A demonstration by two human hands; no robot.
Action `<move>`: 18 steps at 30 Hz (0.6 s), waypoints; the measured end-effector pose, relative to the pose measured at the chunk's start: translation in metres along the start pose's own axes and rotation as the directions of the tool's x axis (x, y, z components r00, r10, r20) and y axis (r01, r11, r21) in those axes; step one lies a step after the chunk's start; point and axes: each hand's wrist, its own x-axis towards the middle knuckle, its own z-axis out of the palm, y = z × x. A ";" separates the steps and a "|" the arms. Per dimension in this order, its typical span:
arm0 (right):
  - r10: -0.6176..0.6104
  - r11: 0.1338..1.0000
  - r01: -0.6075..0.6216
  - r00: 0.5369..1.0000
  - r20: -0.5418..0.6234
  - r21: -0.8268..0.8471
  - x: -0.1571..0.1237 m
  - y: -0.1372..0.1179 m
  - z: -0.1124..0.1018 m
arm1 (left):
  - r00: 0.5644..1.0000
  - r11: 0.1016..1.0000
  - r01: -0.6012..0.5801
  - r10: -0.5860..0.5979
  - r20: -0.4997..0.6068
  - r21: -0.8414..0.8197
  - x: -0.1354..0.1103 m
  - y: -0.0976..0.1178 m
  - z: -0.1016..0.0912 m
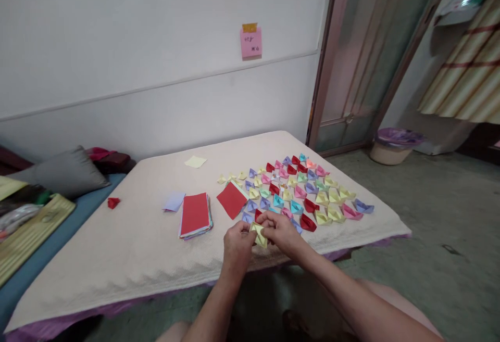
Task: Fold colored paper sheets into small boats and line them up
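Note:
A small folded piece of yellow paper (259, 233) is pinched between my two hands near the front edge of the table. My left hand (238, 243) grips its left side with closed fingers, and my right hand (282, 231) grips its right side. Just beyond them, folded paper boats (297, 206) in many colours stand in rows. Red paper sheets (232, 200) lie tilted behind my left hand. Further left is a stack of coloured paper (195, 214) with a red sheet on top.
A lilac paper (174, 202), a pale yellow sheet (195, 161) and a crumpled-looking red paper piece (113, 203) lie on the cloth-covered table (144, 243). A grey cushion (74, 172) is at the left. A lined bin (392, 145) stands on the floor at the right.

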 end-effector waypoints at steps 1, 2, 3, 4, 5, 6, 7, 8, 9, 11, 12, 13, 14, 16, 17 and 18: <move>-0.018 1.000 0.018 1.000 -0.014 0.000 0.000 0.001 0.000 | 1.000 1.000 0.003 -0.003 0.009 -0.017 0.000 0.000 0.001; -0.036 0.999 0.036 0.999 -0.026 -0.002 0.000 0.001 -0.001 | 1.000 0.999 0.005 -0.004 0.024 -0.040 0.000 -0.001 0.001; -0.051 0.999 0.051 0.998 -0.036 -0.006 0.000 0.001 -0.002 | 0.999 0.997 0.014 -0.010 0.050 -0.080 0.000 -0.001 0.002; -0.064 0.998 0.064 0.997 -0.045 -0.009 0.000 0.001 -0.002 | 0.996 0.991 0.029 -0.018 0.082 -0.131 0.000 -0.002 0.002; -0.070 0.997 0.070 0.996 -0.053 -0.013 0.000 0.000 -0.003 | 0.993 0.982 0.048 -0.027 0.116 -0.183 0.001 -0.003 0.002; -0.070 0.997 0.070 0.996 -0.056 -0.017 0.000 0.000 -0.003 | 0.989 0.972 0.067 -0.034 0.145 -0.224 0.002 -0.004 0.002; -0.066 0.998 0.065 0.996 -0.056 -0.024 0.000 -0.001 -0.004 | 0.986 0.967 0.078 -0.039 0.161 -0.243 0.002 -0.005 0.002; -0.061 0.998 0.060 0.997 -0.054 -0.030 0.000 -0.002 -0.004 | 0.985 0.965 0.084 -0.044 0.165 -0.248 0.003 -0.006 0.001; -0.057 0.998 0.055 0.997 -0.050 -0.038 -0.001 -0.002 -0.004 | 0.987 0.968 0.081 -0.044 0.156 -0.238 0.003 -0.007 0.001; -0.053 0.997 0.051 0.998 -0.037 -0.053 0.000 -0.002 -0.003 | 0.991 0.979 0.060 -0.036 0.126 -0.195 0.003 -0.007 0.000; -0.055 0.997 0.053 0.998 -0.033 -0.061 0.000 -0.002 -0.003 | 0.993 0.983 0.053 -0.033 0.111 -0.178 0.002 -0.007 0.000; -0.063 0.995 0.060 0.997 -0.039 -0.074 0.000 -0.001 -0.003 | 0.995 0.985 0.048 -0.032 0.097 -0.167 0.002 -0.006 -0.001; -0.080 0.992 0.074 0.995 -0.056 -0.103 -0.001 -0.001 -0.003 | 0.996 0.986 0.045 -0.032 0.083 -0.160 0.002 -0.006 -0.001; -0.162 0.964 0.128 0.978 -0.132 -0.235 -0.003 -0.002 -0.004 | 0.998 0.988 0.042 -0.036 0.048 -0.150 0.003 -0.006 -0.002; -0.231 0.928 0.165 0.958 -0.168 -0.333 -0.005 -0.004 -0.004 | 0.999 0.988 0.041 -0.037 0.029 -0.151 0.004 -0.006 -0.002; -0.309 0.876 0.201 0.932 -0.190 -0.438 -0.008 -0.005 -0.004 | 0.999 0.987 0.041 -0.039 0.012 -0.154 0.005 -0.006 -0.002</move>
